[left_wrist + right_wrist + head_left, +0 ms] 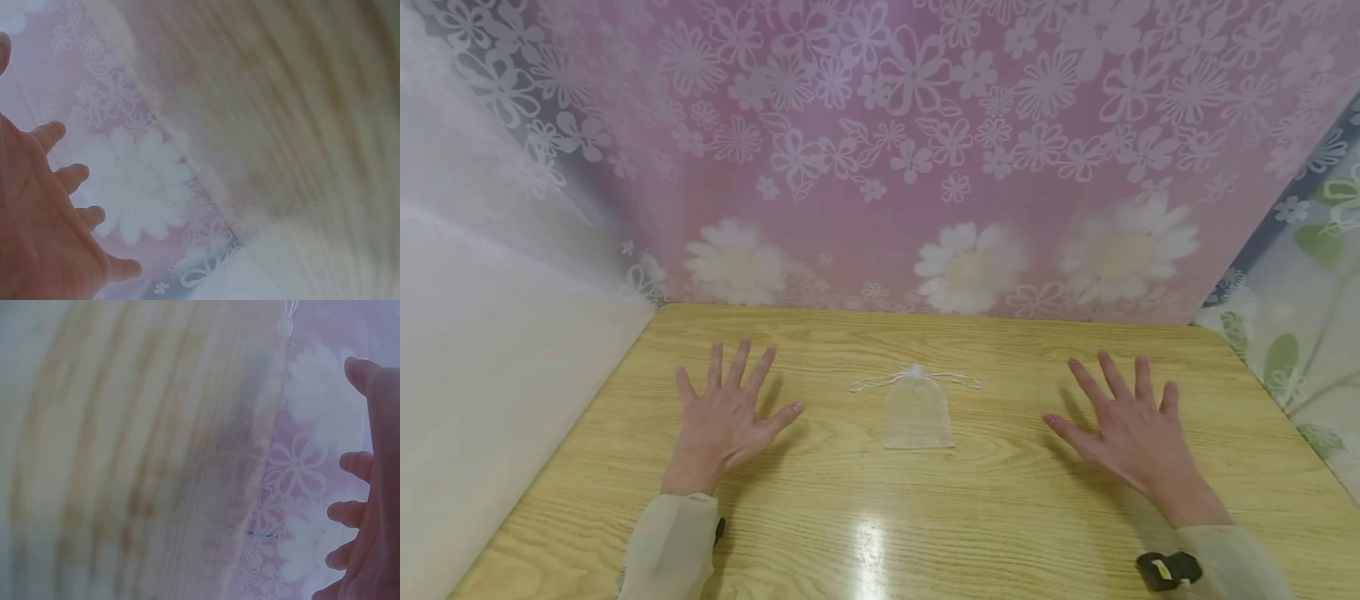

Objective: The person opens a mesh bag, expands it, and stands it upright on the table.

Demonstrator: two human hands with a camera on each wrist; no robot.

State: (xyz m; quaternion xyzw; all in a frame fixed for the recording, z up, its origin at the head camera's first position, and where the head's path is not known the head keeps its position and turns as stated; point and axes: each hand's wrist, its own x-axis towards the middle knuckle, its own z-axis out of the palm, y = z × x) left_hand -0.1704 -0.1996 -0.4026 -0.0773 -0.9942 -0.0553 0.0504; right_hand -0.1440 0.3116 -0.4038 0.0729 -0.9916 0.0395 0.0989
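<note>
pouch (917,417) lies between left fingers (739,362) and right fingers (1115,376), all spread apart.

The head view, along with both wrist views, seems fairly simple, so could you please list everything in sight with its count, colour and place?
Bag: one, sheer white, on the table between the hands.
Drawstring ends: two, white, spread left and right from the bag's top.
Table: one, yellowish wood grain, under the bag.
Curtain: pink with white flowers, behind the table; whether the pale sides are separate sheets, I cannot tell.
Sleeves: two, cream, one per arm.
Wrist items: two, black, one by each sleeve, the left mostly hidden.
Left hand: one, bare, left of the bag.
Right hand: one, bare, right of the bag.
</note>
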